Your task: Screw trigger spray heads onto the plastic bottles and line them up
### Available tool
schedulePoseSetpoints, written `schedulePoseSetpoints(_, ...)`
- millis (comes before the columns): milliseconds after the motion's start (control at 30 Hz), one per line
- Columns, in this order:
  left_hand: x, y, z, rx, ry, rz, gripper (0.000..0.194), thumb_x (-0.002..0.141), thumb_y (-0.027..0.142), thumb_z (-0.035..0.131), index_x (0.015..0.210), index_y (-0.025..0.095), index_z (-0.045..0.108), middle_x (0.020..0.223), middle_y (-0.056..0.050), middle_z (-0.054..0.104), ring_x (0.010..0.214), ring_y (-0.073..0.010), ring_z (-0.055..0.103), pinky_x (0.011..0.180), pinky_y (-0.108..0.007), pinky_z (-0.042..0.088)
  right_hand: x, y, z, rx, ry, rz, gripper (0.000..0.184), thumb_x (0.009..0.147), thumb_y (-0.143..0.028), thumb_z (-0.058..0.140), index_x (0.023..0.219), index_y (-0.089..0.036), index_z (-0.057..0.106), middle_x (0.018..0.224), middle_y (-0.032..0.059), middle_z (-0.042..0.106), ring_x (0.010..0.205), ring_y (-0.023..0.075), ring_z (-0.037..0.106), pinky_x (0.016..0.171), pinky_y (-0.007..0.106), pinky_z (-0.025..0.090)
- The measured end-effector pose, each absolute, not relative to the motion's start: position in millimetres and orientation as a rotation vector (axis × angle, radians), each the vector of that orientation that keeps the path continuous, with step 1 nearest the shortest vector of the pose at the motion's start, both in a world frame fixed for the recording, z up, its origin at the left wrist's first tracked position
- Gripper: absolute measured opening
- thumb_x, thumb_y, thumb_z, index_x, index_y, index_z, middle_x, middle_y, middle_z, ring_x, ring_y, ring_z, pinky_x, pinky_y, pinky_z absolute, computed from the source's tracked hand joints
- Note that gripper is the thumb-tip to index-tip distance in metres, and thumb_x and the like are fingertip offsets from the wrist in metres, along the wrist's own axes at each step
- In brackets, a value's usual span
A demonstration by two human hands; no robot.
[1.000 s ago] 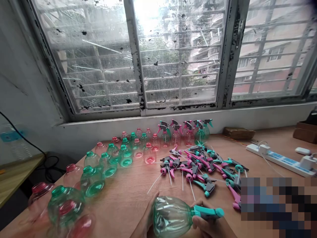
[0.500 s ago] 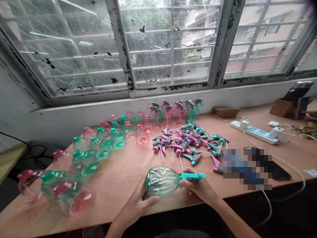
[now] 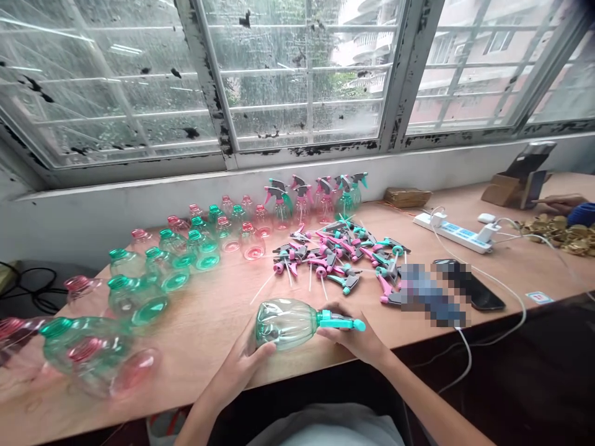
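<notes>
Head view shows us open bottles [image 3: 149, 310] running from the near left corner of the desk [image 3: 209, 334] toward its back edge, and a heap of sprayer tops [image 3: 328, 254] just beyond our 2 hands. Our left hand [image 3: 248, 359], partly open, cups the base of the green bottle [image 3: 286, 323]; our right hand [image 3: 356, 337] curls round its turquoise spray head [image 3: 341, 322]. We hold it sideways near the front edge, bare wood to its left.
</notes>
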State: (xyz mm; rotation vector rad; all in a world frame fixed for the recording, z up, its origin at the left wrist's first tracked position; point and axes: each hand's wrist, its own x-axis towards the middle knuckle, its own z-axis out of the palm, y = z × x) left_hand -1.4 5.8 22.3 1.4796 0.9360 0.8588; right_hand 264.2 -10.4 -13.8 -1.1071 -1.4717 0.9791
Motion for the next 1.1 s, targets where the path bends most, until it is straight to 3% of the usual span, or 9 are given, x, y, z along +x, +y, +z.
schedulePoseSetpoints(367, -5, 10, 13, 1.484, 0.979, 0.883, 0.074, 0.09, 0.057, 0.069, 0.151, 0.021, 0.048, 0.159, -0.01, 0.049, 0.151, -0.0405, 0.034, 0.128, -0.054, 0.02, 263, -12, -15, -1.085, -1.53, 0.894, 0.031, 0.079, -0.04, 0.084, 0.101, -0.023, 0.068, 0.084, -0.0002, 0.073, 0.073, 0.0194, 0.065, 0.065, 0.029, 0.05)
schedulePoseSetpoints(533, -3, 9, 16, 1.474, 0.963, 0.861, 0.074, 0.09, 0.058, 0.068, 0.151, 0.021, 0.049, 0.158, -0.01, 0.051, 0.15, -0.0389, 0.037, 0.127, -0.049, 0.027, 264, -12, -17, -1.109, -1.525, 0.905, 0.029, 0.082, -0.038, 0.08, 0.103, -0.022, 0.069, 0.084, 0.0012, 0.073, 0.074, 0.0205, 0.066, 0.064, 0.029, 0.051)
schedulePoseSetpoints(933, -7, 8, 8, 1.43, 0.936, 0.86, 0.068, 0.095, 0.049, 0.066, 0.155, 0.025, 0.044, 0.159, -0.009, 0.05, 0.152, -0.038, 0.033, 0.127, -0.054, 0.024, 261, -15, -16, -1.13, -1.506, 0.884, 0.031, 0.082, -0.044, 0.08, 0.105, -0.024, 0.07, 0.086, 0.0022, 0.077, 0.075, 0.0222, 0.07, 0.067, 0.031, 0.057)
schedulePoseSetpoints(1100, -7, 8, 8, 1.435, 0.9, 0.87, 0.069, 0.096, 0.048, 0.066, 0.156, 0.025, 0.042, 0.159, -0.009, 0.049, 0.151, -0.0372, 0.035, 0.126, -0.051, 0.028, 262, -17, -19, -1.122, -1.464, 0.917, 0.03, 0.08, -0.039, 0.084, 0.104, -0.024, 0.072, 0.088, 0.0018, 0.077, 0.075, 0.0216, 0.07, 0.065, 0.029, 0.056)
